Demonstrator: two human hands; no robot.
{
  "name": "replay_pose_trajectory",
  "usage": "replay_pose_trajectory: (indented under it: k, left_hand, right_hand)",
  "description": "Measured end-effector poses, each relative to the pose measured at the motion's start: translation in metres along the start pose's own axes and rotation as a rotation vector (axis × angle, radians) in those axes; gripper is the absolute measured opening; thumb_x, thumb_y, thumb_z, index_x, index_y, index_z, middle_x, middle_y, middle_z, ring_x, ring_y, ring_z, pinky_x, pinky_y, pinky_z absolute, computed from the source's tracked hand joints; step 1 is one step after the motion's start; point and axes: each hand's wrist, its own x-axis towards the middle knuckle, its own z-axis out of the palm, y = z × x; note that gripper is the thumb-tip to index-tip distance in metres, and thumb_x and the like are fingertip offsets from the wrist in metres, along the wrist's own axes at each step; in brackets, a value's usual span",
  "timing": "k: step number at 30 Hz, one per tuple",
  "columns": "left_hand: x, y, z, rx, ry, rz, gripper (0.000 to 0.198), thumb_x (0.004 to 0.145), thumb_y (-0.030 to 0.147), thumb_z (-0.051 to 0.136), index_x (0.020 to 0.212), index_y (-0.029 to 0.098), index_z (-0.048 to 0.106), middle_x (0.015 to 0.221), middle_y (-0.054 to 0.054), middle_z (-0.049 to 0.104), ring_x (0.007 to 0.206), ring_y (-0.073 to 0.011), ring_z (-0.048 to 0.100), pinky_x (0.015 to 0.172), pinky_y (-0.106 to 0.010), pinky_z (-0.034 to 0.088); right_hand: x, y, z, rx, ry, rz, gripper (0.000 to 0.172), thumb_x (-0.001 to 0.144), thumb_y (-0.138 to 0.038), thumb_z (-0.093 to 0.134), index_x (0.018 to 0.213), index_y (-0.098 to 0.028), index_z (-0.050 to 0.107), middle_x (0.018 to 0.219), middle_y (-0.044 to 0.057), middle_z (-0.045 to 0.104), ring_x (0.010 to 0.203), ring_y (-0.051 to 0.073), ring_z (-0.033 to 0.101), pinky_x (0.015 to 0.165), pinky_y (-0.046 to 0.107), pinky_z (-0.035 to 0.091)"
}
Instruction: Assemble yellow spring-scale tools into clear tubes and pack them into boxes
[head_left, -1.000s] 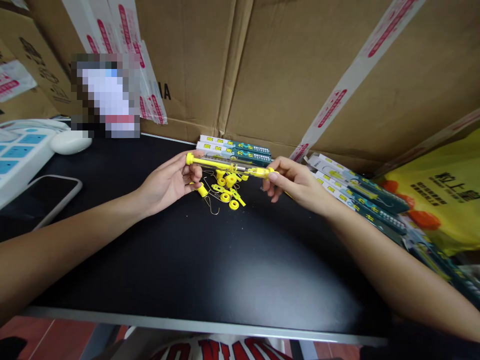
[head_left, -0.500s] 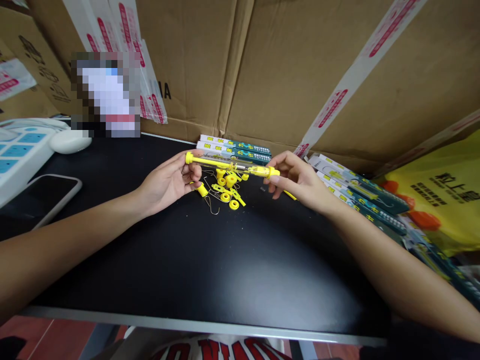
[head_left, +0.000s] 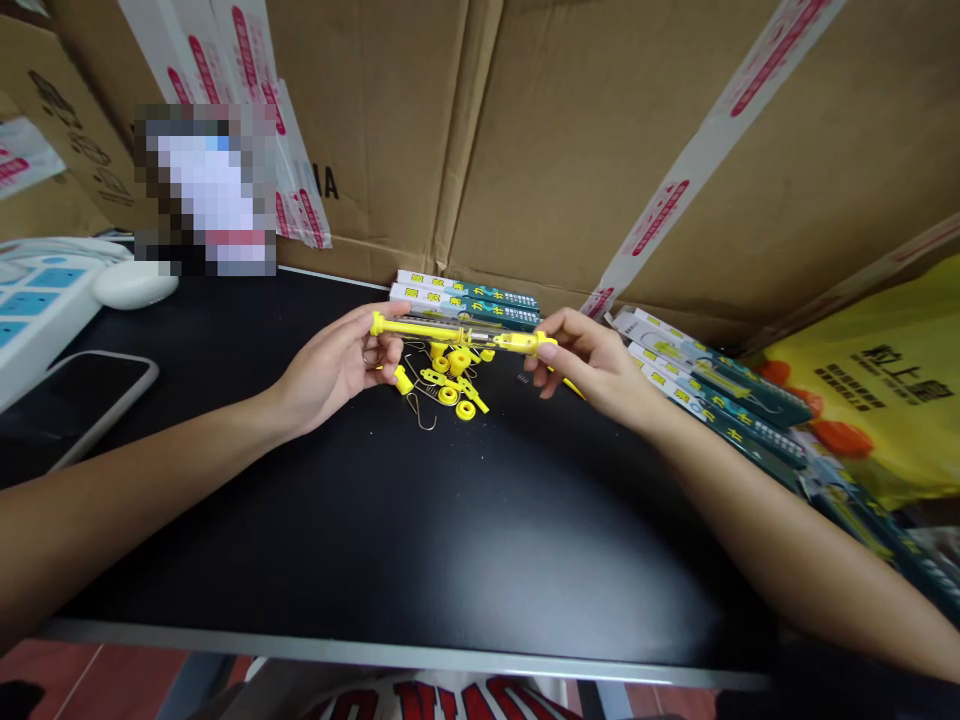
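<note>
Between my two hands a spring scale lies nearly level above the table, a clear tube with yellow ends and a yellow rod inside. My left hand pinches its left end cap. At the other end, my right hand grips the yellow cap between thumb and fingers. Beneath the tube lies a pile of loose yellow parts. A bent metal hook and a yellow ring are at the pile's near side. Part of a yellow piece shows beside my right fingers.
Slim printed boxes lie behind the pile, with more boxes stacked on the right. A phone, a white power strip and a yellow bag flank the black table. Large cartons stand behind.
Both hands keep their hold on the spring scale. Its left end has dipped slightly, and the whole view has shifted a little.
</note>
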Motion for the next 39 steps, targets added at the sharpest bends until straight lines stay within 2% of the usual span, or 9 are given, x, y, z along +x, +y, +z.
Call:
replay_pose_trajectory:
  k: [5,9,12,18,21,25,33,37,39]
  left_hand:
    - [0.000,-0.001,-0.001,-0.005,0.003,0.012,0.032,0.095,0.027,0.042,0.118,0.017,0.062,0.071,-0.002,0.058,0.061,-0.0104,0.053,0.061,-0.023,0.048]
    - [0.002,-0.004,-0.003,0.052,0.010,0.072,0.025,0.094,0.033,0.049,0.104,0.016,0.065,0.073,-0.002,0.061,0.062,-0.0104,0.056,0.061,-0.022,0.048]
    - [0.002,-0.005,-0.005,0.102,0.047,0.102,0.027,0.090,0.041,0.057,0.099,0.018,0.067,0.079,-0.003,0.065,0.066,-0.0102,0.058,0.062,-0.022,0.049]
    - [0.003,-0.004,-0.007,0.217,0.093,0.164,0.029,0.085,0.041,0.065,0.107,0.022,0.071,0.106,-0.006,0.069,0.092,-0.0145,0.062,0.082,-0.027,0.052]
    - [0.003,-0.003,-0.007,0.275,0.092,0.218,0.028,0.086,0.040,0.065,0.108,0.024,0.072,0.111,-0.006,0.069,0.097,-0.0156,0.063,0.089,-0.030,0.051]
    - [0.004,-0.004,-0.009,0.338,0.090,0.253,0.030,0.085,0.041,0.065,0.110,0.025,0.072,0.115,-0.006,0.069,0.098,-0.0164,0.064,0.090,-0.031,0.052]
    - [0.005,-0.004,-0.011,0.365,0.100,0.292,0.029,0.086,0.041,0.064,0.110,0.025,0.071,0.106,-0.005,0.070,0.090,-0.0139,0.065,0.087,-0.028,0.052]
    - [0.003,-0.004,-0.009,0.285,0.087,0.250,0.029,0.087,0.040,0.062,0.109,0.023,0.070,0.092,-0.004,0.070,0.088,-0.0134,0.064,0.087,-0.028,0.051]
    - [0.003,-0.004,-0.008,0.250,0.097,0.220,0.030,0.087,0.041,0.063,0.109,0.022,0.070,0.089,-0.004,0.069,0.087,-0.0137,0.063,0.086,-0.028,0.051]
  right_hand:
    - [-0.001,0.000,0.000,-0.012,0.000,-0.022,0.025,0.088,-0.042,0.062,0.090,-0.019,0.052,0.077,0.001,0.061,0.060,0.010,0.059,0.048,0.022,0.053]
    - [-0.002,-0.002,0.001,-0.062,0.018,-0.047,0.025,0.086,-0.040,0.065,0.090,-0.019,0.053,0.077,0.000,0.061,0.060,0.009,0.058,0.049,0.021,0.053]
    - [-0.002,-0.002,0.001,-0.064,0.021,-0.051,0.025,0.087,-0.041,0.064,0.091,-0.019,0.053,0.078,0.001,0.061,0.061,0.009,0.059,0.049,0.021,0.053]
    - [-0.001,-0.001,0.000,-0.023,0.061,-0.079,0.027,0.085,-0.043,0.065,0.089,-0.020,0.052,0.075,0.000,0.061,0.058,0.010,0.059,0.049,0.023,0.054]
    - [0.000,0.000,-0.001,-0.010,0.072,-0.096,0.027,0.085,-0.043,0.066,0.088,-0.020,0.051,0.072,-0.001,0.061,0.056,0.010,0.059,0.049,0.023,0.054]
    - [0.000,0.002,-0.003,0.004,0.067,-0.095,0.026,0.086,-0.042,0.065,0.087,-0.020,0.052,0.071,-0.001,0.062,0.056,0.009,0.059,0.049,0.022,0.055]
    - [0.000,0.006,0.001,0.005,0.051,-0.107,0.026,0.086,-0.042,0.065,0.086,-0.020,0.051,0.070,-0.002,0.061,0.055,0.009,0.059,0.050,0.022,0.055]
    - [-0.001,0.002,0.006,-0.028,0.071,-0.128,0.026,0.085,-0.040,0.066,0.088,-0.021,0.049,0.069,-0.003,0.060,0.057,0.010,0.062,0.056,0.024,0.055]
    - [-0.001,-0.001,0.007,-0.024,0.081,-0.129,0.027,0.085,-0.040,0.067,0.095,-0.023,0.048,0.073,-0.003,0.060,0.060,0.011,0.064,0.059,0.026,0.057]
